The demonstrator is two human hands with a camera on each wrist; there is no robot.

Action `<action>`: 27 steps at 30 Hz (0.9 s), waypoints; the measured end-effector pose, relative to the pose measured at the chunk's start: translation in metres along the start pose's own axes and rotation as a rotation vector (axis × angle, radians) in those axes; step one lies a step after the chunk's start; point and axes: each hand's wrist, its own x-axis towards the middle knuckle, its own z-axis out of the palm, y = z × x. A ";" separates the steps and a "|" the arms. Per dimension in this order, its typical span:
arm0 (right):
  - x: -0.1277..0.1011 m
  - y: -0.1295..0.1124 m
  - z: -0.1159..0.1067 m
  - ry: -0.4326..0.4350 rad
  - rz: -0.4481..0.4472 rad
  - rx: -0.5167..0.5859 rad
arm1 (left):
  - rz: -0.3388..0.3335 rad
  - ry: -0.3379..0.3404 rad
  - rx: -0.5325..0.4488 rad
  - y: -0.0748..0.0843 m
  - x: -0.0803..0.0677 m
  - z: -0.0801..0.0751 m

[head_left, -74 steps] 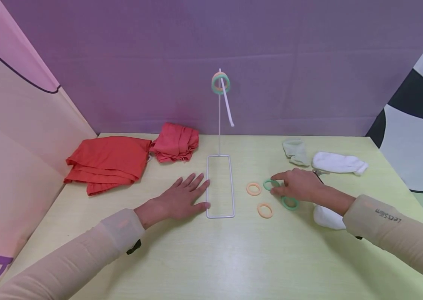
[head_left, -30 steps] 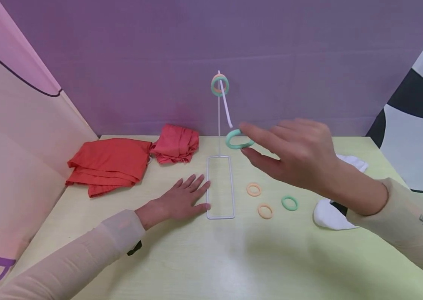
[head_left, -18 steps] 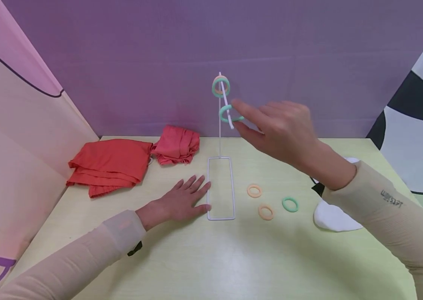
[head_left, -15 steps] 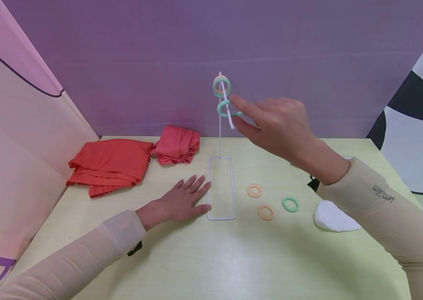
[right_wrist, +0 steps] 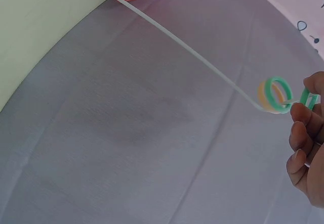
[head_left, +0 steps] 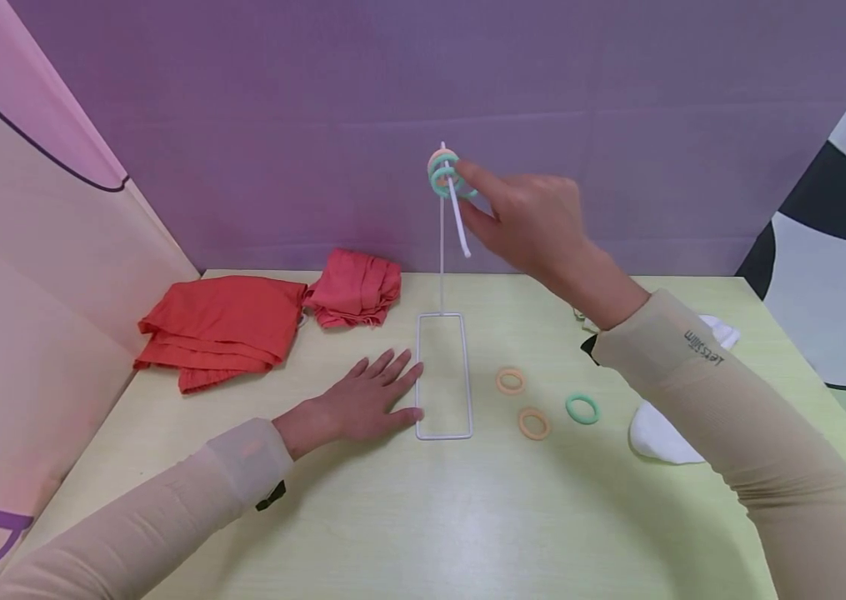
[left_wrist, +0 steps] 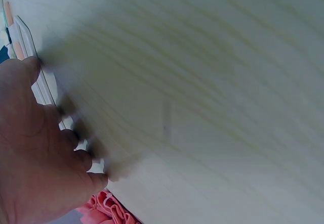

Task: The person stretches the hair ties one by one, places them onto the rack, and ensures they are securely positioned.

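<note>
At the top of the white wire stand (head_left: 443,250), I see the right hand (head_left: 523,221) pinching a green ring (head_left: 460,185) on its hook arm beside two hung rings (head_left: 439,169), while the left hand (head_left: 358,402), fingers spread flat, steadies the stand's base frame (head_left: 443,433).

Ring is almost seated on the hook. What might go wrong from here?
1. The green ring is only pinched at its edge by the right hand; it may slip off the sloping hook arm when let go.
2. The stand is a thin wire pole; a sideways push might tip it, though the left hand touches its base frame.
</note>
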 end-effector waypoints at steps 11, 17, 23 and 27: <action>0.003 0.004 0.010 -0.032 0.077 0.006 | 0.003 -0.001 0.004 0.002 0.000 0.001; 0.002 0.007 0.014 -0.037 0.093 -0.008 | 0.006 0.001 0.009 0.001 0.000 0.002; 0.002 0.008 0.011 -0.076 0.114 -0.011 | 0.004 -0.002 0.014 0.001 0.001 0.001; -0.001 0.008 0.003 -0.106 0.129 -0.038 | 0.000 -0.004 0.013 0.000 0.000 0.001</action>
